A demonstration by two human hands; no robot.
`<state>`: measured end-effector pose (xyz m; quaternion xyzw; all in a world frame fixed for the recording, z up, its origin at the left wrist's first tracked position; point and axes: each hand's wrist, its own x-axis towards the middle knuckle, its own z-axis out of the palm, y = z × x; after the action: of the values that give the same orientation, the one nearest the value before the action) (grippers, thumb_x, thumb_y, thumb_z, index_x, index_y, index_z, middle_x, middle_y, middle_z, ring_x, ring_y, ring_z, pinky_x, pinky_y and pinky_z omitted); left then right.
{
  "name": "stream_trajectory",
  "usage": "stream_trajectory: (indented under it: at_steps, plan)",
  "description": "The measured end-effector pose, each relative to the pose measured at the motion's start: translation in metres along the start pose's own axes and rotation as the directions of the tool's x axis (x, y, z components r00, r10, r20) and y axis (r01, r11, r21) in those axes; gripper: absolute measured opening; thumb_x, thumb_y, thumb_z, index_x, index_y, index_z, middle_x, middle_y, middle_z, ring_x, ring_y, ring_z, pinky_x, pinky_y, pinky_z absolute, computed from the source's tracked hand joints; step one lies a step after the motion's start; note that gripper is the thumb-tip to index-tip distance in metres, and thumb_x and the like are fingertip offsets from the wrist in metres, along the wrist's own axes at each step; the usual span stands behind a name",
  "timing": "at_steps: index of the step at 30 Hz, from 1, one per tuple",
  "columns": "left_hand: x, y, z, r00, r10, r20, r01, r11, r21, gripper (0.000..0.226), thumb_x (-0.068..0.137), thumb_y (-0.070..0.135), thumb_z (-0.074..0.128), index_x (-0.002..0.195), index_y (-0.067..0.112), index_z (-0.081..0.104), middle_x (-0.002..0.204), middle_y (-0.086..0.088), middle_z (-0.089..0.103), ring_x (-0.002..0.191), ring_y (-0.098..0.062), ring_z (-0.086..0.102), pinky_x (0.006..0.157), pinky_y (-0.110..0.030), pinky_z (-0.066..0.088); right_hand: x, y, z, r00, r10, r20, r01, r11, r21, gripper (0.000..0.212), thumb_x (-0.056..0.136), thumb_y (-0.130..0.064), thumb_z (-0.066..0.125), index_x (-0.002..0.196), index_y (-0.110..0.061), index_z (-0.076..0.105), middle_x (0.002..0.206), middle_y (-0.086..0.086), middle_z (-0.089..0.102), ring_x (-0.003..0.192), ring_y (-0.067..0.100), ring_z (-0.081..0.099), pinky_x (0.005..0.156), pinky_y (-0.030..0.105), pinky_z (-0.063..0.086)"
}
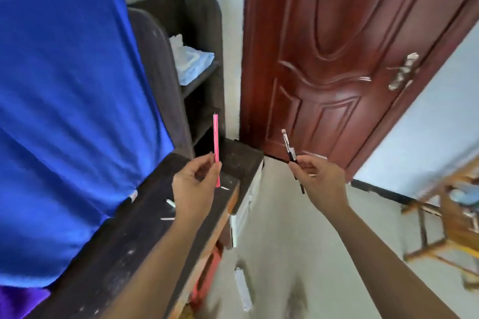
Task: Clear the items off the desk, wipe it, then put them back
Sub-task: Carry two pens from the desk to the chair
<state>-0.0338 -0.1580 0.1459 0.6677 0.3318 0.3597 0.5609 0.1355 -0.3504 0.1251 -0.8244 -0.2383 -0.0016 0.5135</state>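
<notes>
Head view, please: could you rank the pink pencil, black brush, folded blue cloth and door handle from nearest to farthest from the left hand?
1. pink pencil, pinched in the left hand itself.
2. black brush, to the right, held by the right hand.
3. folded blue cloth, on the shelf behind.
4. door handle, far right.

left hand [193,186]: showing bare
right hand [321,184]: showing bare
left forearm [160,254]: running unsleeved
right forearm [375,254]: running unsleeved
</notes>
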Motion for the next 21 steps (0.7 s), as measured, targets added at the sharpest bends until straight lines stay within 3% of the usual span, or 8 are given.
stream_trajectory:
  at_steps: [4,7,9,12,17,21]
  plan:
    - [-0.037,0.033,0.087,0.968,0.087,0.235,-0.083,0.996,-0.026,0.015,0.088,0.012,0.072,0.103,0.012,0.075,0.076,-0.005,0.07,0.07,-0.013,0.062,0.072,-0.022,0.052,-0.024,0.029,-0.108,0.973,0.056,-0.223,-0.06,0.998,-0.009,0.014,0.084,-0.029,0.081,0.087,-0.04,0.072,0.07,-0.027,0.07,0.072,-0.008,0.068,0.07,0.0,0.044]
    - [-0.072,0.054,0.148,0.925,0.117,0.361,-0.113,0.993,-0.034,0.016,0.088,0.013,0.073,0.104,0.013,0.076,0.081,-0.005,0.072,0.074,-0.014,0.064,0.078,-0.028,0.055,-0.046,0.055,-0.175,0.933,0.108,-0.343,-0.107,0.994,0.023,0.009,0.084,-0.031,0.08,0.09,-0.032,0.074,0.074,-0.02,0.073,0.073,-0.002,0.07,0.075,0.013,0.054]
    - [-0.1,0.065,0.19,0.887,0.156,0.434,-0.159,0.987,-0.029,0.015,0.088,0.015,0.074,0.102,0.019,0.076,0.08,-0.003,0.072,0.072,-0.014,0.064,0.074,-0.025,0.056,-0.061,0.075,-0.218,0.909,0.123,-0.398,-0.124,0.992,0.021,0.009,0.084,-0.034,0.079,0.089,-0.035,0.071,0.074,-0.024,0.071,0.075,-0.003,0.069,0.074,0.015,0.054]
    - [-0.147,0.076,0.26,0.833,0.214,0.511,-0.225,0.973,-0.04,0.019,0.086,0.014,0.075,0.094,0.031,0.074,0.077,0.001,0.072,0.067,-0.01,0.064,0.064,-0.017,0.052,-0.082,0.114,-0.284,0.878,0.153,-0.454,-0.176,0.984,-0.008,0.011,0.085,-0.037,0.078,0.089,-0.039,0.068,0.07,-0.035,0.065,0.076,-0.008,0.066,0.072,0.012,0.051]
    - [-0.237,0.085,0.387,0.748,0.235,0.62,-0.29,0.957,-0.012,0.013,0.086,0.014,0.074,0.093,0.025,0.075,0.074,0.005,0.068,0.065,-0.01,0.061,0.062,-0.017,0.047,-0.117,0.198,-0.409,0.814,0.228,-0.535,-0.272,0.962,-0.003,0.013,0.086,-0.034,0.078,0.094,-0.038,0.07,0.072,-0.035,0.066,0.077,-0.012,0.065,0.062,0.004,0.046]
    - [-0.3,0.093,0.481,0.702,0.26,0.663,-0.32,0.947,-0.032,0.02,0.086,0.012,0.074,0.094,0.031,0.072,0.082,0.01,0.07,0.07,-0.004,0.063,0.058,-0.011,0.049,-0.132,0.26,-0.498,0.727,0.307,-0.615,-0.375,0.927,0.019,0.017,0.086,-0.033,0.078,0.101,-0.025,0.077,0.073,-0.028,0.067,0.08,-0.014,0.064,0.066,-0.001,0.044]
